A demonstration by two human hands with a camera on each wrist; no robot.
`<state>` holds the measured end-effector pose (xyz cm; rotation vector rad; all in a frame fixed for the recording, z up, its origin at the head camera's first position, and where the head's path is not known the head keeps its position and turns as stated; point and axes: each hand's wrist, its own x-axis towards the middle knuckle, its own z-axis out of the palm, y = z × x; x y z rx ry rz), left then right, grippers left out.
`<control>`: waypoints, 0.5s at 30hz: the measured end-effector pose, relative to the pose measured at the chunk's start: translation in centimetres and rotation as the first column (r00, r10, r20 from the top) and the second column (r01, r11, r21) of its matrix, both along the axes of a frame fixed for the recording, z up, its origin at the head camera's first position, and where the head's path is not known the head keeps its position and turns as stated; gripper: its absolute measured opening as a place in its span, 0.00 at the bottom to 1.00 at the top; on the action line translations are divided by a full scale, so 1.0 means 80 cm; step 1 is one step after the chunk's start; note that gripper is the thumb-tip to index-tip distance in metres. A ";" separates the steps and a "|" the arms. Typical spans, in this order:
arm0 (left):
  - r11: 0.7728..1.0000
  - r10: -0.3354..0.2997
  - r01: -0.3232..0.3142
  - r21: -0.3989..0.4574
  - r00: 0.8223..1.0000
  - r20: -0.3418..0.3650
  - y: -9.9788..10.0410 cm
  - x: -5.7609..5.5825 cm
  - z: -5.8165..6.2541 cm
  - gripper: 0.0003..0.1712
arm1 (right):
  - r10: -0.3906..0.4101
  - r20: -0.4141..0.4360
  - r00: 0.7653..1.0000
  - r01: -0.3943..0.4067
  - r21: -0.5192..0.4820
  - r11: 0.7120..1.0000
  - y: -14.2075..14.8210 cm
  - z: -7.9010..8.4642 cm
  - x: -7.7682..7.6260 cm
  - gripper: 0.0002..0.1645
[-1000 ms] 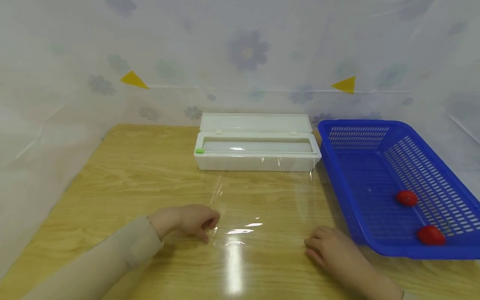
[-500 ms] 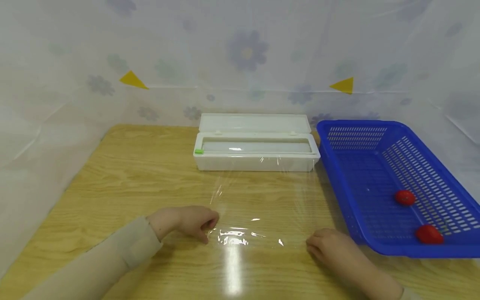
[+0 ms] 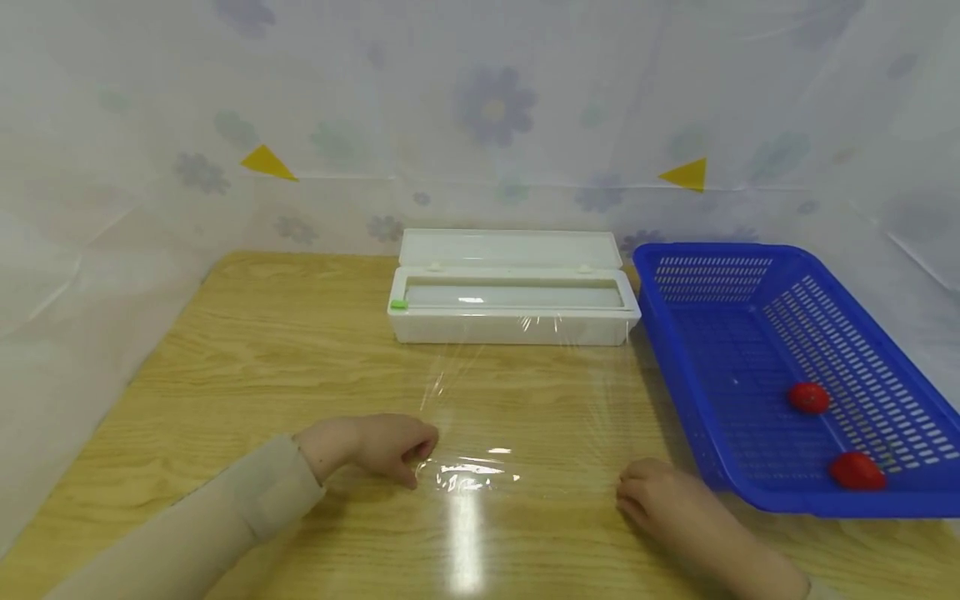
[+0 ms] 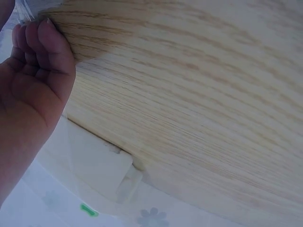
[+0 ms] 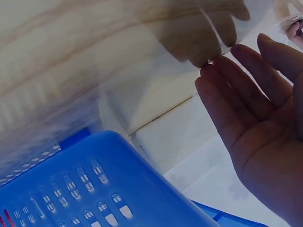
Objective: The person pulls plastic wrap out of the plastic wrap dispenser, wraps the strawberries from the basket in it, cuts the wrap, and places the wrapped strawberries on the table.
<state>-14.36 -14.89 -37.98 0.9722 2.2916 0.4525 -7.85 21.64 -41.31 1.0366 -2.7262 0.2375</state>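
Observation:
A clear sheet of plastic wrap (image 3: 525, 417) runs from a white wrap dispenser (image 3: 513, 325) toward me over the wooden table. My left hand (image 3: 386, 446) pinches its near left corner; in the left wrist view the film (image 4: 29, 13) bunches at the curled fingertips. By the near right corner is my right hand (image 3: 663, 504). In the right wrist view, its fingers (image 5: 253, 92) are gently bent with the tips right at the film, and the thumb stands apart from them. The dispenser's lid (image 3: 510, 247) is raised, and a small green slider (image 3: 399, 305) sits at its left end.
A blue basket (image 3: 686, 383) stands on the right, close beside the dispenser and my right hand. Two red objects (image 3: 808, 398) lie in it. A flowered sheet (image 3: 495, 167) with two yellow triangles hangs behind the wooden table (image 3: 247, 358).
My right hand has shifted slightly right. The shine on the film has changed, with bright creases gathering along its near edge. The left hand and dispenser stay in place.

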 end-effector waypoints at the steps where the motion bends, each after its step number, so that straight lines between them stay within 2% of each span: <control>1: 1.000 -0.001 0.001 -0.002 1.000 0.001 0.000 0.000 0.000 0.16 | -0.003 0.001 1.000 0.003 0.007 1.000 0.001 -0.001 0.001 0.07; 6: 1.000 -0.008 0.008 0.003 1.000 0.002 0.001 0.000 0.002 0.16 | -0.033 0.010 0.999 0.033 0.049 0.998 0.005 -0.002 0.007 0.05; 8: 1.000 -0.017 0.017 0.012 1.000 -0.006 0.001 -0.001 0.002 0.15 | -0.015 -0.018 1.000 0.016 0.060 0.998 0.007 -0.003 0.011 0.07; 11: 0.999 -0.028 0.029 0.023 0.999 -0.020 0.001 -0.001 0.001 0.16 | -0.007 -0.001 1.000 0.007 0.096 0.995 0.012 -0.002 0.020 0.14; 13: 0.999 -0.024 0.025 0.027 1.000 -0.018 0.000 -0.001 0.001 0.16 | -0.018 0.040 0.999 0.012 0.133 0.991 0.016 -0.001 0.028 0.19; 15: 0.999 -0.015 0.015 0.030 1.000 -0.012 -0.001 -0.002 0.000 0.16 | -0.054 0.131 0.990 0.029 0.188 0.982 0.020 0.003 0.035 0.23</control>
